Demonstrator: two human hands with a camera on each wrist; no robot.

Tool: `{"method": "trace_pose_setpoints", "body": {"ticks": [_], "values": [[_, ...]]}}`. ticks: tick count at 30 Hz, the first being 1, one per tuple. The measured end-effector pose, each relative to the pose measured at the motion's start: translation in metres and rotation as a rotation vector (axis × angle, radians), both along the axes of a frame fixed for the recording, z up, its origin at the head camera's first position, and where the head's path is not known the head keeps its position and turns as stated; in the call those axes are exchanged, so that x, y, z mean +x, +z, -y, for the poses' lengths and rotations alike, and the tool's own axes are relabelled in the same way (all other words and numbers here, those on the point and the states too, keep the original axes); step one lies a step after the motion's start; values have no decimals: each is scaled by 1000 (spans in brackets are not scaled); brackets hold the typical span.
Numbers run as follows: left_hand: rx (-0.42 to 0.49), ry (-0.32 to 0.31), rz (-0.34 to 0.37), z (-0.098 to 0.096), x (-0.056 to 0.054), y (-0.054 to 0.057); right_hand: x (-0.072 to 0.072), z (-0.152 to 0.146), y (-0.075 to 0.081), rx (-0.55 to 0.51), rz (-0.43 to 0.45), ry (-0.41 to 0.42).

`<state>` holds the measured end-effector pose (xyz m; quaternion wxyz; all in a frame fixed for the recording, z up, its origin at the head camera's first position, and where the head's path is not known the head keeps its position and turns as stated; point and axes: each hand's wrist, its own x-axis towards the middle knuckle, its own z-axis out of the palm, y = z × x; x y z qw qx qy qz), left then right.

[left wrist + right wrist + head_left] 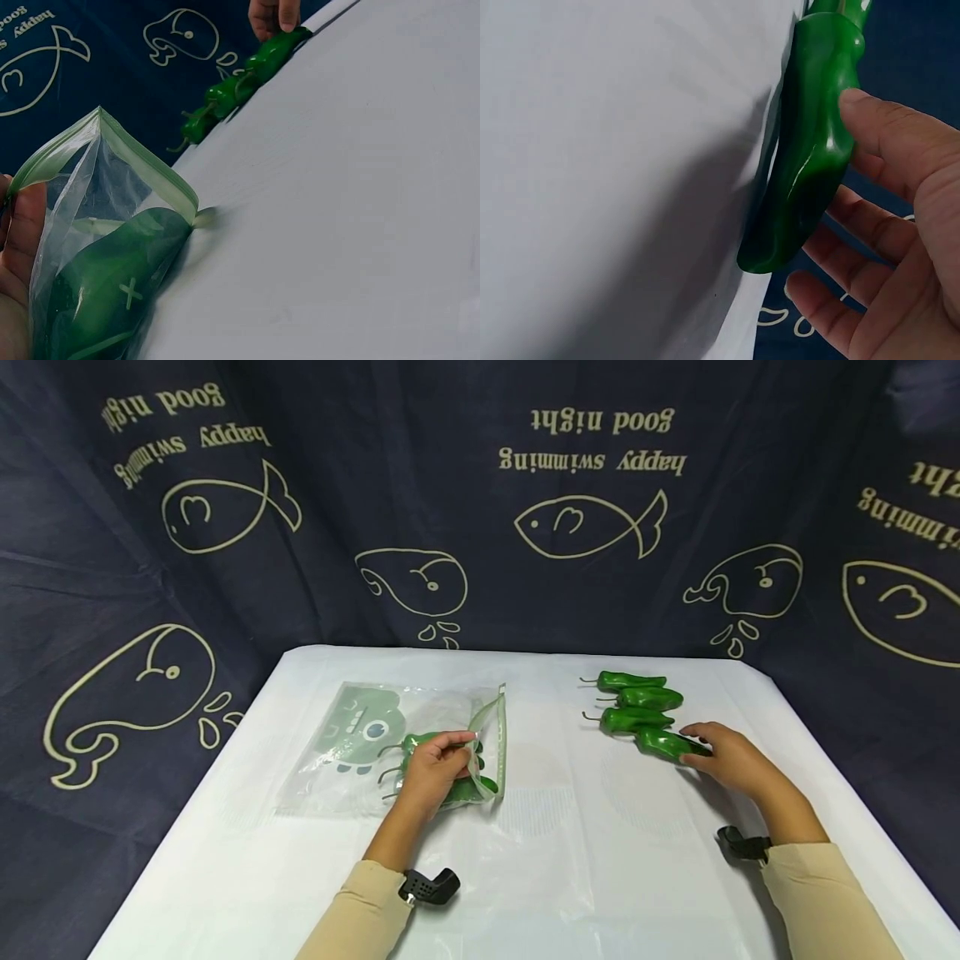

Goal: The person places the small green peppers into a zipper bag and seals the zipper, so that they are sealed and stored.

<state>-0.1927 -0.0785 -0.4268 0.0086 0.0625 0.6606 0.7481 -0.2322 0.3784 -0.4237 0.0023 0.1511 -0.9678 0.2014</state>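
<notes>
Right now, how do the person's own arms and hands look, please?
The left hand and right hand wear no gloves. The left sleeve and right sleeve are plain beige. A black left wrist camera and black right wrist camera sit at the cuffs.

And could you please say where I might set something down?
Bare table lies between the bag and the loose peppers, and nearer, between the sleeves. It is crowded at the bag's mouth, where the left hand pinches, and where the right hand touches one pepper.
</notes>
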Motion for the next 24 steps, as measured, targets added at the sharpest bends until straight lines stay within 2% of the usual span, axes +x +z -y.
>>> {"method": "trace_pose_setpoints", "body": {"ticks": [24], "values": [[0,-8,8,1,1,2,1,3,-5,25,19,-25]]}}
